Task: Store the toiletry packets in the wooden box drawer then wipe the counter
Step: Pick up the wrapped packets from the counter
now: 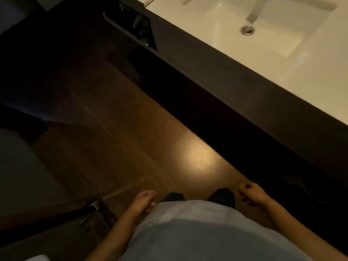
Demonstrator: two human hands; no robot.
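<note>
I look down at a dim bathroom floor. My left hand [143, 201] hangs in front of my body with loosely curled fingers and holds nothing. My right hand [251, 192] hangs on the other side, its fingers also loosely curled and empty. The pale counter [310, 76] runs diagonally across the upper right, well away from both hands. No toiletry packets and no wooden box show in this view.
A white sink basin [263, 29] with a metal drain [247, 30] and a tap above it sits in the counter. The dark vanity front [235, 95] runs below the counter edge. Brown floor tiles [131, 138] fill the middle. A dark object [139, 29] stands at the vanity's far end.
</note>
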